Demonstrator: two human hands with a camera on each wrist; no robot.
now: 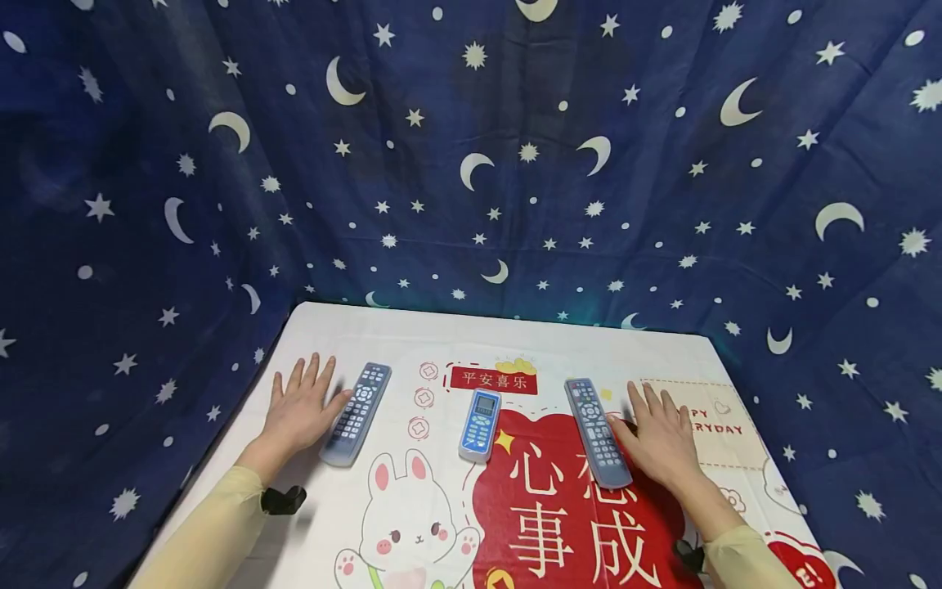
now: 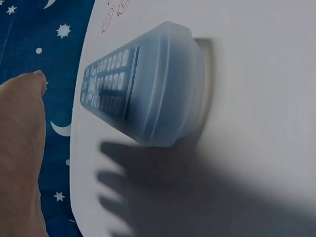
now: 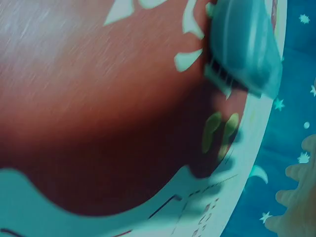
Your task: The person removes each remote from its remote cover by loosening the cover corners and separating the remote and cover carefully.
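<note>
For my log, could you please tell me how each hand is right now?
Left hand: open, holding nothing, near the leftmost remote.
Right hand: open, holding nothing, near the rightmost remote.

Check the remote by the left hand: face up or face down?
Face up. The remote by the left hand shows its buttons in both the head and left wrist views.

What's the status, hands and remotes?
Left hand, right hand: both empty. Left remote, middle remote, right remote: lying on table. No obstruction visible.
</note>
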